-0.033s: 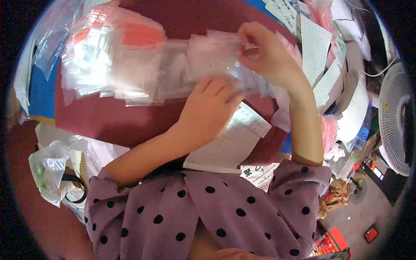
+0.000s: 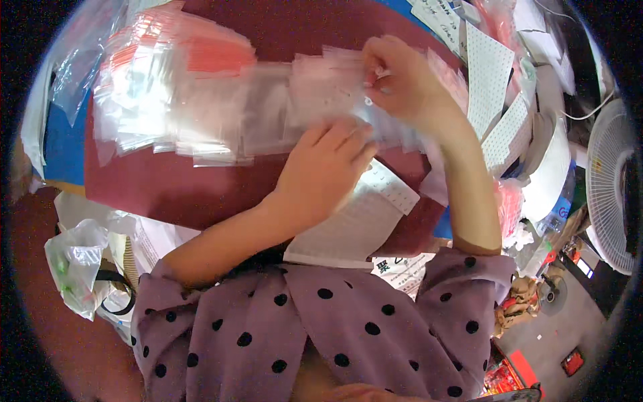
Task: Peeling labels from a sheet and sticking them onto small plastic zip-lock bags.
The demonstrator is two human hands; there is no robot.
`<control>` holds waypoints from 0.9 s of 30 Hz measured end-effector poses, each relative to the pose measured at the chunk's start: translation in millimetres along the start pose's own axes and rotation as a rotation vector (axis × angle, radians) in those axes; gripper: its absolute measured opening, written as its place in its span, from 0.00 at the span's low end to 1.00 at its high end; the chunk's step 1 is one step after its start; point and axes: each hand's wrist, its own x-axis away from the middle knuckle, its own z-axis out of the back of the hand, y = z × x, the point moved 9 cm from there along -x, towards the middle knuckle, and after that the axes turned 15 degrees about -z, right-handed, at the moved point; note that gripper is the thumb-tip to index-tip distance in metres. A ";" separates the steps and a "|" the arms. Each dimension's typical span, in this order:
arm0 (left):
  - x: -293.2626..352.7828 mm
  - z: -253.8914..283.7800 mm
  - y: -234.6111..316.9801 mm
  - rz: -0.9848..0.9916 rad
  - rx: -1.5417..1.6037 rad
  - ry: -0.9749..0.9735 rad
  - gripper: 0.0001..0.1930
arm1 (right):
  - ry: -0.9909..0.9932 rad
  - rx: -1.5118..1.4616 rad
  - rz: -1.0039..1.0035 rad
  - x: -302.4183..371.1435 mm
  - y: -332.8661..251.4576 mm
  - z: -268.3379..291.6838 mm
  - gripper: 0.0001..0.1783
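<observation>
A row of overlapping clear plastic zip bags [image 2: 211, 124] with reddish edges runs across the dark red table. My left hand [image 2: 328, 161] lies on the lower edge of the bags, its fingers slightly bent and a little apart. Just right of it, my right hand [image 2: 408, 84] is above the bags with thumb and forefinger pinched together. What it pinches is too small and blurred to name. A tiny pale ring-like piece [image 2: 368, 101] shows below those fingertips. Under my left wrist lies a white sheet [image 2: 355, 224] with rows of small marks near its upper end.
White dotted cards [image 2: 487, 77] and loose plastic packs lie along the right side. Beyond them stands a white fan [image 2: 609, 184]. Clear plastic film [image 2: 84, 60] covers the far left corner. A plastic bag [image 2: 77, 261] sits at the near left.
My right hand has shifted very slightly left over the bags. My left hand stays nearly in place.
</observation>
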 end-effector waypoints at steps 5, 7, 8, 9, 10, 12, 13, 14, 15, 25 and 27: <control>4.5 6.5 -4.8 0.054 0.043 0.040 0.18 | 0.234 0.337 -0.048 1.1 -5.1 28.0 0.15; 4.3 5.5 -4.9 0.069 0.039 0.026 0.18 | 0.178 0.249 -0.093 -0.7 1.2 26.9 0.15; 4.0 3.6 -5.0 0.072 0.041 0.014 0.18 | 0.096 0.088 -0.023 -1.7 -6.2 17.8 0.14; 3.6 1.7 -5.4 0.074 0.043 0.002 0.18 | 0.013 -0.073 0.046 -2.1 -13.3 10.0 0.14; 3.0 1.8 -5.3 0.072 0.047 0.001 0.18 | 0.014 -0.073 0.042 -4.3 -11.2 5.6 0.14; 0.5 3.9 -1.8 0.029 0.043 0.006 0.18 | 0.234 0.113 0.116 -4.0 -12.4 11.7 0.15; 1.1 4.6 -3.4 0.037 0.041 0.007 0.18 | 0.228 0.113 0.120 -4.3 -15.7 13.3 0.15; 2.2 6.4 -6.1 0.059 0.070 0.029 0.17 | 0.320 0.361 0.065 -2.7 -18.6 19.8 0.15; 3.5 8.3 -8.6 0.080 0.099 0.051 0.17 | 0.412 0.611 0.010 -0.7 -19.8 25.6 0.15; 7.4 6.1 -3.9 0.040 0.038 0.029 0.18 | -0.012 0.037 -0.172 -0.2 7.2 1.1 0.20; 9.5 6.7 -6.4 0.061 0.116 0.082 0.18 | 0.310 0.516 -0.194 4.8 2.1 20.0 0.22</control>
